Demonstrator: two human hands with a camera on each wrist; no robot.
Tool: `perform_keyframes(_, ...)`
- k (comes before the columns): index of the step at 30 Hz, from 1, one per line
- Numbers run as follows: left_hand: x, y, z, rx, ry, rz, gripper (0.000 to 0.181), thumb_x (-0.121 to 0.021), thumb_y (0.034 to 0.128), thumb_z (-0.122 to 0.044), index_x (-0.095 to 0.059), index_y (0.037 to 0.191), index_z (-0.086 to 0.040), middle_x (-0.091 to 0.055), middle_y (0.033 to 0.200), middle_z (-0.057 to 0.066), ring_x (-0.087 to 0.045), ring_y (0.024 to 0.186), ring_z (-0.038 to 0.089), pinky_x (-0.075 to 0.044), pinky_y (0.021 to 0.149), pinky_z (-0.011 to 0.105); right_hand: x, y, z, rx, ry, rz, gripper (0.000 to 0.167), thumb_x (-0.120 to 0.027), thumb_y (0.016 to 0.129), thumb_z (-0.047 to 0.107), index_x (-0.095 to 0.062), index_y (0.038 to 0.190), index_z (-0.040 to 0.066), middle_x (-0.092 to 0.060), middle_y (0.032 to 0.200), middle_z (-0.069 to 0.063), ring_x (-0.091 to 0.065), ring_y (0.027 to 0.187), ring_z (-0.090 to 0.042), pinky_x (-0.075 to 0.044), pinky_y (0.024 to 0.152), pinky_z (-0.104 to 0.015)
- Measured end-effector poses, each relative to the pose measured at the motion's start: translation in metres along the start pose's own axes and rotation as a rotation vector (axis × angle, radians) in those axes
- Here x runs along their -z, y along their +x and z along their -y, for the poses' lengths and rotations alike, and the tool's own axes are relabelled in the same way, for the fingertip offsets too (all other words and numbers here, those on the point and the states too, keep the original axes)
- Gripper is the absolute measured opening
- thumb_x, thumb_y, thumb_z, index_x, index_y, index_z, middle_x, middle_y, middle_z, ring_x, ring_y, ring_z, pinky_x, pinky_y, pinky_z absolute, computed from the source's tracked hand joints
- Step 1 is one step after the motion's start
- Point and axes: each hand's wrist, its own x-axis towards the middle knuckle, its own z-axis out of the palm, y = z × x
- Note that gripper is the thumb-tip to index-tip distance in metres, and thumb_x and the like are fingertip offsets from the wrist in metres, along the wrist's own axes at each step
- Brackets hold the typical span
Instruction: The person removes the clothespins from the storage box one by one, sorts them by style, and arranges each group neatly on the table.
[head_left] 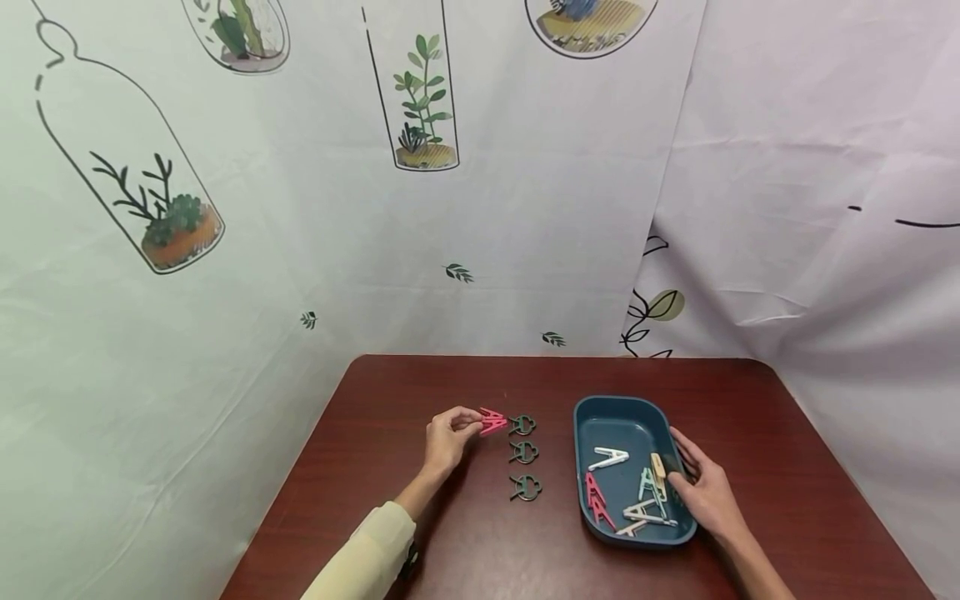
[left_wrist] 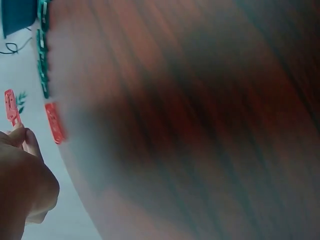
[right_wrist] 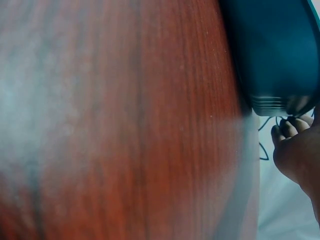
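Observation:
My left hand (head_left: 447,439) pinches a pink clothespin (left_wrist: 11,104) between thumb and fingertips, at the far end of a column of three dark green clips (head_left: 525,452). In the left wrist view a second pink clothespin (left_wrist: 54,123) lies on the table below the held one; from the head the two overlap and are hard to tell apart. My right hand (head_left: 707,492) grips the right side of a blue rectangular basin (head_left: 621,406), thumb over the rim, fingers outside. Inside lie pink clothespins (head_left: 596,500), a white clothespin (head_left: 608,457) and several other pale ones.
A dark reddish-brown table (head_left: 450,550) bears everything. White cloth (head_left: 510,217) printed with plants in glass jars hangs behind the far edge and along both sides.

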Motion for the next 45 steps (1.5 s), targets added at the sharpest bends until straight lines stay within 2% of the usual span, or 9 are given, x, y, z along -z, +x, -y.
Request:
perform_keyframes(9, 0.004, 0.001, 0.014, 0.016, 0.097, 0.06, 0.012, -0.086, 0.0851, 0.004, -0.08, 0.091, -0.005, -0.08, 0.088, 0.009, -0.078, 0.082, 0.02, -0.058, 0.072, 0.021, -0.001, 0.0, 0.001, -0.008, 0.003, 0.007, 0.072, -0.067, 0.09, -0.015, -0.045, 0.158, -0.003, -0.052, 0.152, -0.031, -0.044, 0.123, 0.018, -0.039, 0.09, -0.001)
perform_keyframes(13, 0.004, 0.001, 0.018, 0.032, 0.134, 0.077, 0.012, -0.086, 0.086, 0.002, -0.081, 0.09, -0.008, -0.08, 0.087, 0.005, -0.077, 0.082, 0.017, -0.058, 0.073, 0.023, 0.0, 0.0, 0.002, -0.017, -0.007, 0.01, 0.072, -0.067, 0.091, -0.014, -0.045, 0.158, -0.003, -0.052, 0.152, -0.031, -0.045, 0.123, 0.016, -0.039, 0.09, -0.001)
perform_keyframes(17, 0.004, 0.001, 0.022, 0.043, 0.164, 0.078, 0.013, -0.086, 0.0869, 0.0, -0.08, 0.09, -0.011, -0.079, 0.086, 0.0, -0.076, 0.081, 0.015, -0.058, 0.073, 0.023, 0.0, 0.0, 0.004, -0.029, -0.013, 0.015, 0.072, -0.067, 0.091, -0.013, -0.044, 0.158, -0.003, -0.051, 0.153, -0.031, -0.045, 0.123, 0.016, -0.038, 0.09, -0.001)
perform_keyframes(22, 0.001, 0.001, 0.022, 0.027, 0.176, 0.067, 0.013, -0.086, 0.0874, -0.001, -0.08, 0.09, -0.012, -0.079, 0.086, -0.001, -0.076, 0.082, 0.015, -0.059, 0.074, 0.024, 0.001, 0.001, 0.004, -0.034, -0.019, 0.015, 0.072, -0.067, 0.092, -0.013, -0.044, 0.159, -0.003, -0.051, 0.154, -0.03, -0.044, 0.123, 0.017, -0.038, 0.09, 0.0)
perform_keyframes(29, -0.001, 0.001, 0.023, -0.007, 0.229, 0.054, 0.013, -0.088, 0.086, -0.004, -0.081, 0.091, -0.014, -0.079, 0.085, -0.005, -0.076, 0.083, 0.012, -0.06, 0.081, 0.037, 0.001, 0.0, 0.001, -0.035, -0.026, 0.014, 0.072, -0.067, 0.092, -0.013, -0.043, 0.159, -0.003, -0.051, 0.154, -0.03, -0.045, 0.123, 0.016, -0.038, 0.089, -0.001)
perform_keyframes(39, -0.002, -0.001, 0.023, -0.003, 0.231, 0.048, 0.014, -0.088, 0.0862, -0.004, -0.081, 0.093, -0.014, -0.08, 0.088, -0.005, -0.077, 0.086, 0.014, -0.06, 0.085, 0.045, 0.001, 0.0, 0.003, -0.018, 0.002, 0.013, 0.071, -0.066, 0.091, -0.013, -0.044, 0.158, -0.003, -0.05, 0.153, -0.031, -0.047, 0.123, 0.016, -0.039, 0.091, -0.001)
perform_keyframes(45, -0.002, -0.002, 0.023, 0.009, 0.179, 0.046, 0.014, -0.086, 0.0867, 0.0, -0.082, 0.096, -0.01, -0.081, 0.091, 0.0, -0.078, 0.089, 0.018, -0.062, 0.082, 0.04, 0.0, 0.0, 0.002, -0.021, 0.008, 0.015, 0.071, -0.065, 0.092, -0.013, -0.043, 0.159, -0.003, -0.049, 0.154, -0.032, -0.046, 0.122, 0.018, -0.039, 0.09, -0.001)
